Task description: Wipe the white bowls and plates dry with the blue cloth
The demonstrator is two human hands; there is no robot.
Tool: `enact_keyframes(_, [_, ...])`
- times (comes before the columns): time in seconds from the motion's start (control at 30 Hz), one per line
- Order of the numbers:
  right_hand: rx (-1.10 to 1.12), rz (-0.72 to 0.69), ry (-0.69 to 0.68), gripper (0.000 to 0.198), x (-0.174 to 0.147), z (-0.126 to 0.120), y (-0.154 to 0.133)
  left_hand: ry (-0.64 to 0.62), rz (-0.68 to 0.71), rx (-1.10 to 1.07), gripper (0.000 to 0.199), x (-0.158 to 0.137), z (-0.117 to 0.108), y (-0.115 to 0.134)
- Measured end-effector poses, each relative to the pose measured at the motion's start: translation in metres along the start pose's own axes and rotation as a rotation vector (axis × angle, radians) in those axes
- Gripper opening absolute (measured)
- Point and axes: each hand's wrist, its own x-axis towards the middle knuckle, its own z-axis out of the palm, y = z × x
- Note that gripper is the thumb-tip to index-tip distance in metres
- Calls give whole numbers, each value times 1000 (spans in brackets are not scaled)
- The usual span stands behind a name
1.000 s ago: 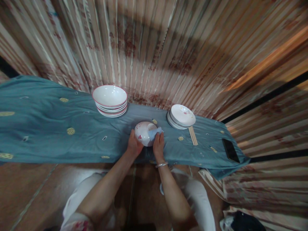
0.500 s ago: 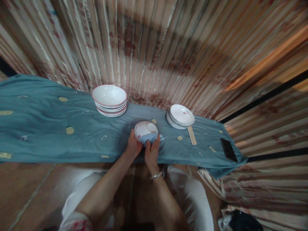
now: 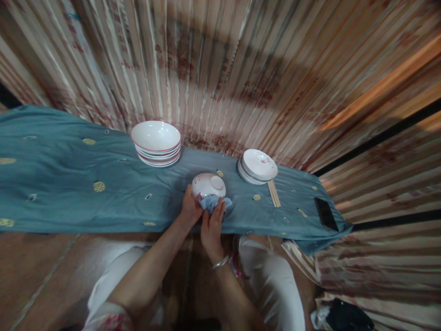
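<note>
A white bowl (image 3: 206,185) with small red flowers is tilted so that its outside and foot ring face up towards me. My left hand (image 3: 191,207) grips it by the left side of the rim, the fingertips hidden beneath. Against the bowl's near side my right hand (image 3: 212,225) presses a crumpled light blue cloth (image 3: 211,203), its fingers closed over the cloth. A silver bangle (image 3: 220,262) circles the right wrist.
On the teal tablecloth (image 3: 69,184), a stack of red-rimmed white bowls (image 3: 156,138) stands back left. Flowered plates (image 3: 259,164) are stacked to the right, beside chopsticks (image 3: 274,193). A black phone (image 3: 325,214) lies near the right end. A striped curtain (image 3: 213,69) hangs behind.
My right hand has slid a little left and down along the bowl's near side, and the cloth has bunched up. The bowl and my left hand stay almost where they were.
</note>
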Motion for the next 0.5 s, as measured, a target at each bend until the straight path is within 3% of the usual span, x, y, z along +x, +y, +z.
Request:
enact_keyframes(0.2, [-33,-79,-39,61,-15,-9,-2,1,6,-10,56,1,1,-1])
enact_keyframes(0.5, [-149,-317,-49,59,-19,-10,-5,100,3,37,51,1,0,1])
